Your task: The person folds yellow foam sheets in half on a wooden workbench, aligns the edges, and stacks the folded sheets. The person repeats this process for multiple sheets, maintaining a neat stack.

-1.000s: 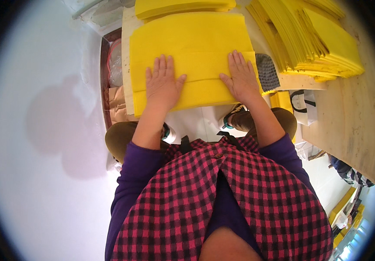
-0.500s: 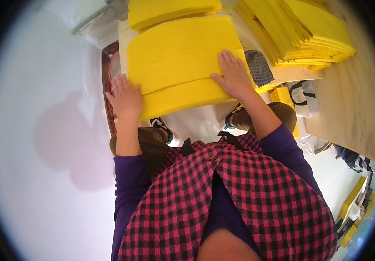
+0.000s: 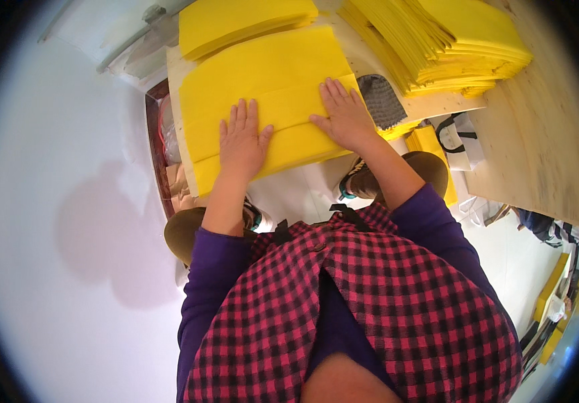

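Note:
In front of me a yellow fabric piece (image 3: 262,74) lies flat on a wooden table (image 3: 176,87), with a crease or folded strip running across its near part. My left hand (image 3: 243,140) rests palm down on that near part, left of the middle, fingers stretched and thumb apart. Near the right edge, my right hand (image 3: 344,115) also presses flat on the fabric, its fingers spread. Neither hand grips anything. The near edge of the fabric hangs at the table's front, above my knees.
Beyond the fabric lies another yellow stack (image 3: 249,23). A tall pile of folded yellow fabric (image 3: 464,54) stands at the far right, with a dark grey textured pad (image 3: 381,101) between. A white bag (image 3: 465,144) with black handles sits below, beside a wooden panel (image 3: 538,121). A white wall (image 3: 54,134) borders the left.
My left hand has moved right, from the left edge of the fabric onto its near part. My right hand stays flat at about the same spot. The view has shifted slightly.

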Motion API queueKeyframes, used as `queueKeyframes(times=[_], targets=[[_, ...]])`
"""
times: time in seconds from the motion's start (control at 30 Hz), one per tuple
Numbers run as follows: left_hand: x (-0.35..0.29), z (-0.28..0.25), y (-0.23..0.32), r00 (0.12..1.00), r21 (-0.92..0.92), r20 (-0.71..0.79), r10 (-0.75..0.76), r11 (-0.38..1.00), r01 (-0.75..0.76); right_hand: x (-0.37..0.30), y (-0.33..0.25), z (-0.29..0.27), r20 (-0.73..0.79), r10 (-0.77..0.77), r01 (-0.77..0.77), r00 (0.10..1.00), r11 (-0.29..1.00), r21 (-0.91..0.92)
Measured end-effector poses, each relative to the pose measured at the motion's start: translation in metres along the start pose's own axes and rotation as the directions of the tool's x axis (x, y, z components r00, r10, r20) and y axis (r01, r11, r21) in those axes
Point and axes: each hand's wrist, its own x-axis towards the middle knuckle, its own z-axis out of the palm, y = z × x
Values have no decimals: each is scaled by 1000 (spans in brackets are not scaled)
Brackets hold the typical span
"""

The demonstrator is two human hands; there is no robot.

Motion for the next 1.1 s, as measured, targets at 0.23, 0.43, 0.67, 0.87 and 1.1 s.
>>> queueKeyframes(times=[0.23, 0.43, 0.67, 0.87, 1.1], targets=[[-2, 10, -11, 1000, -8, -13, -2, 1000, 2, -14, 39, -6, -62, 178, -174, 982, 982, 72], [-3, 9, -13, 1000, -29, -22, 4, 1000, -4, -54, 41, -31, -290, 233, 81, 928, 633, 770], [-2, 10, -16, 999, -47, -48, 19, 999, -21, -57, 19, -29, 391, 206, -246, 897, -501, 829], [-1, 10, -17, 999, -94, -50, 13, 995, -17, -23, 41, -21, 352, 156, -200, 923, -588, 784], [-2, 7, -22, 997, -204, -72, 5, 979, -20, 3, 59, -17, 443, 257, -342, 859, -355, 870]])
